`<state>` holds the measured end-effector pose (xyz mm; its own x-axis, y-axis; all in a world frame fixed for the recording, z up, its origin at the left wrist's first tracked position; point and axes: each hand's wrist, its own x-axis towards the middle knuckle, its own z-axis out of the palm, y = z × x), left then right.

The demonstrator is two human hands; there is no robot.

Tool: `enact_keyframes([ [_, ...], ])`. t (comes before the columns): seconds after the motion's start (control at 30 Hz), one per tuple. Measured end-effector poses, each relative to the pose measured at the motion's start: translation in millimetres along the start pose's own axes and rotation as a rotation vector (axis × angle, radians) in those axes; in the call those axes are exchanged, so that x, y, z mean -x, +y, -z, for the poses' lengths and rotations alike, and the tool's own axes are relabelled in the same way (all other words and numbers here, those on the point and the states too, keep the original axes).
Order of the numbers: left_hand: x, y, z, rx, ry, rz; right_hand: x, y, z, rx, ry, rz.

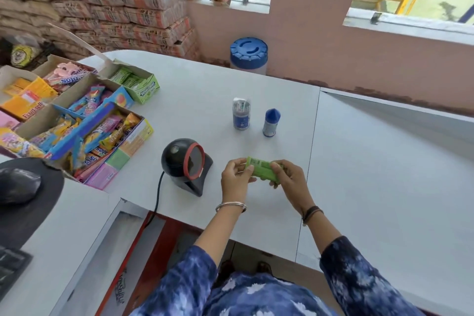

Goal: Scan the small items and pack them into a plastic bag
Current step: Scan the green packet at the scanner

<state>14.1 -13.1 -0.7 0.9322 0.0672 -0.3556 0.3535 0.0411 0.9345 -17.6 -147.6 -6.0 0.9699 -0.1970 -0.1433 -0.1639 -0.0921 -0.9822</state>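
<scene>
A small green packet (262,169) is held between both hands just above the white counter (205,100). My left hand (234,178) pinches its left end and my right hand (288,178) grips its right end. The black barcode scanner (188,164) with a red ring stands immediately left of my left hand, its window facing the packet. Two small bottles stand farther back on the counter: a clear-topped one (241,113) and a blue-capped one (271,122). No plastic bag is visible.
Open cardboard boxes of sweets and gum (77,120) crowd the counter's left side. A blue-lidded jar (248,55) stands beyond the far edge. A black mouse (18,188) on a dark pad lies at the left. Stacked sacks (102,2) fill the back left.
</scene>
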Motion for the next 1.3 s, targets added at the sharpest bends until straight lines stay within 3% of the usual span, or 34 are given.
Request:
enact_keyframes([
  [0.17,15,0,4,0.033,-0.008,-0.058,14,-11,-2,-0.125,-0.024,-0.09],
  [0.3,23,2,10,0.087,-0.059,-0.045,10,-21,3,-0.352,-0.306,-0.432],
  [0.4,30,-2,18,0.248,-0.01,0.099,11,-29,-4,-0.519,-0.445,-0.595],
  [0.47,36,-4,25,0.342,0.005,0.172,12,-35,-18,-0.566,-0.457,-0.612],
  [0.73,54,-6,60,0.59,0.005,0.195,14,-46,-74,-0.532,-0.359,-0.583],
  [1.03,54,-9,68,0.533,0.039,0.191,16,-46,-84,-0.501,-0.352,-0.566],
  [1.13,53,-11,63,0.377,0.035,0.163,13,-41,-73,-0.277,-0.218,-0.409],
  [1.23,46,-14,52,0.144,-0.002,0.08,2,-25,-49,0.298,0.035,-0.148],
  [1.3,39,-13,43,0.001,-0.028,0.009,-4,-12,-29,0.642,0.053,-0.033],
])
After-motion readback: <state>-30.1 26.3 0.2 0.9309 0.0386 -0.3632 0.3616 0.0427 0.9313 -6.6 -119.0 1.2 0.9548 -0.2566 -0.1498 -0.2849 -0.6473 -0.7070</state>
